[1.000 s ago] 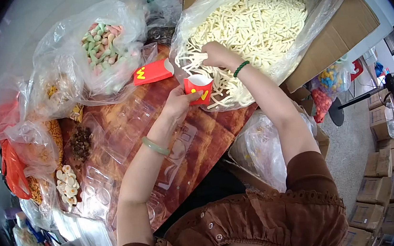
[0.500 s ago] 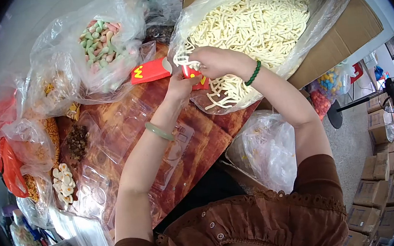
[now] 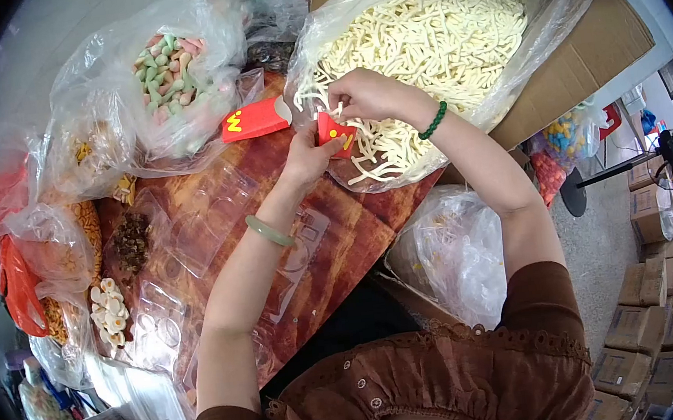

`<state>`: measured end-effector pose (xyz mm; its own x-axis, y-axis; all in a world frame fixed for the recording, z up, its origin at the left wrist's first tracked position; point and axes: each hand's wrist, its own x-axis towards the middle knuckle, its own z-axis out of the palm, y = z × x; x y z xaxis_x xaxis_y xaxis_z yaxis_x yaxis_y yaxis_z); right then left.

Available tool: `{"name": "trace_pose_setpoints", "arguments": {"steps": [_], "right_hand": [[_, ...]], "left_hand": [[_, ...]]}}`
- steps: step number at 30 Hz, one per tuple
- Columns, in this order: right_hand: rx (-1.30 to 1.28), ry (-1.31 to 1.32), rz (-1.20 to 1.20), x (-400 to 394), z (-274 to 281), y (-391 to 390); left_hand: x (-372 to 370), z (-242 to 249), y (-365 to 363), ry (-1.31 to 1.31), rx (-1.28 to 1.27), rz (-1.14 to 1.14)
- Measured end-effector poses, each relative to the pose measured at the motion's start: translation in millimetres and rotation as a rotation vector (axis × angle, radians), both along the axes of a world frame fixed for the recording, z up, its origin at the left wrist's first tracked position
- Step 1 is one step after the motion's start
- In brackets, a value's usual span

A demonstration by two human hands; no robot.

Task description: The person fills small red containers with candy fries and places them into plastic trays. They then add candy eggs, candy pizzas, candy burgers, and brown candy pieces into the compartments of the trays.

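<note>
My left hand (image 3: 308, 157) is closed around a small red fries carton (image 3: 332, 128) with yellow marks, its opening facing up and away from me. Just above that opening, my right hand (image 3: 370, 96) pinches a pale strip (image 3: 337, 111); my fingers partly hide it. Beside them, a big plastic-lined box is heaped with pale yellow, fry-shaped strips (image 3: 450, 42), and some spill toward the table edge of the liner. Left of my left hand lies another red fries carton (image 3: 255, 120), on its side with a yellow logo.
A clear bag holds pink and green drop-shaped pieces (image 3: 173, 71). On the patterned table (image 3: 354, 224) lie clear plastic trays (image 3: 296, 255), egg-shaped pieces (image 3: 109, 312) and a dark brown pile (image 3: 132, 241). A plastic-lined box (image 3: 460, 254) stands below the edge; a fan (image 3: 671, 158) and cartons are at right.
My right hand has shifted slightly up and away from the carton, with fewer strips showing in its fingers. The held carton shows more plainly now, its red face turned toward me.
</note>
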<state>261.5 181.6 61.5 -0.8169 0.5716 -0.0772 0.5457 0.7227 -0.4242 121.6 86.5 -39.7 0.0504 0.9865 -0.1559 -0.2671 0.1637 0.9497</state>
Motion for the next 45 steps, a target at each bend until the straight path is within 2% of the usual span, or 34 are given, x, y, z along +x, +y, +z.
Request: {"name": "trace_pose_setpoints", "arguments": {"steps": [1, 2, 4, 5, 8, 10, 12, 13, 15, 16, 19, 21, 23, 25, 27, 28, 30, 31, 34, 36, 42, 45], "right_hand": [[0.174, 0.057, 0.088, 1, 0, -2], [0.176, 0.057, 0.09, 1, 1, -2], [-0.136, -0.101, 0.127, -4, 11, -10], [-0.198, -0.085, 0.182, -1, 1, 1], [-0.11, 0.072, 0.031, 0, 4, -5], [-0.083, 0.014, 0.065, -2, 8, -10], [-0.282, -0.03, 0.055, -1, 12, -14], [-0.283, -0.027, 0.053, 1, 12, -14], [-0.087, 0.216, 0.011, 11, 15, -12], [0.063, 0.201, 0.087, 20, 19, -13], [0.137, 0.1, 0.187, 31, 17, -19], [0.086, 0.093, 0.143, 33, 14, -21], [0.143, 0.263, 0.11, 34, 12, -19], [0.101, 0.292, 0.106, 39, 21, -17], [0.012, 0.224, -0.132, 47, 17, -8], [-0.083, 0.171, -0.201, 52, 9, -5], [-0.465, 0.236, -0.191, 61, 1, -8], [-0.518, 0.208, -0.17, 59, 4, -9], [-0.555, 0.345, -0.17, 52, 9, -6], [-0.552, 0.321, -0.198, 56, 16, -5], [-0.592, 0.055, -0.138, 47, 14, -11], [-0.657, 0.114, -0.156, 53, 20, -13]], "left_hand": [[1, -1, 0, 0.0, 0.002, 0.0], [1, -1, 1, -0.013, 0.014, 0.008], [4, 3, -4, -0.023, 0.022, 0.012], [5, 6, -7, -0.075, 0.005, 0.007], [8, 9, -9, -0.171, -0.007, 0.007], [8, 2, -7, -0.219, 0.001, 0.016], [8, -3, -7, -0.29, 0.079, 0.024], [6, -1, -9, -0.288, 0.078, 0.022], [3, 3, -13, -0.387, 0.02, -0.014], [2, 5, -15, -0.388, 0.022, -0.012], [-1, 6, -18, -0.429, 0.035, -0.022], [-1, 6, -16, -0.405, 0.043, -0.081], [-1, 6, -18, -0.407, 0.013, -0.099], [-5, 6, -20, -0.407, -0.014, -0.109], [-11, 6, -21, -0.463, -0.016, -0.12], [-13, 8, -22, -0.461, -0.014, -0.121], [-18, 10, -22, -0.557, -0.004, -0.146], [-18, 10, -22, -0.559, -0.003, -0.145], [-20, 9, -23, -0.574, -0.017, -0.208], [-21, 8, -24, -0.658, -0.019, -0.252], [-21, 10, -24, -0.692, 0.002, -0.309], [-27, 12, -27, -0.64, -0.003, -0.264]]}}
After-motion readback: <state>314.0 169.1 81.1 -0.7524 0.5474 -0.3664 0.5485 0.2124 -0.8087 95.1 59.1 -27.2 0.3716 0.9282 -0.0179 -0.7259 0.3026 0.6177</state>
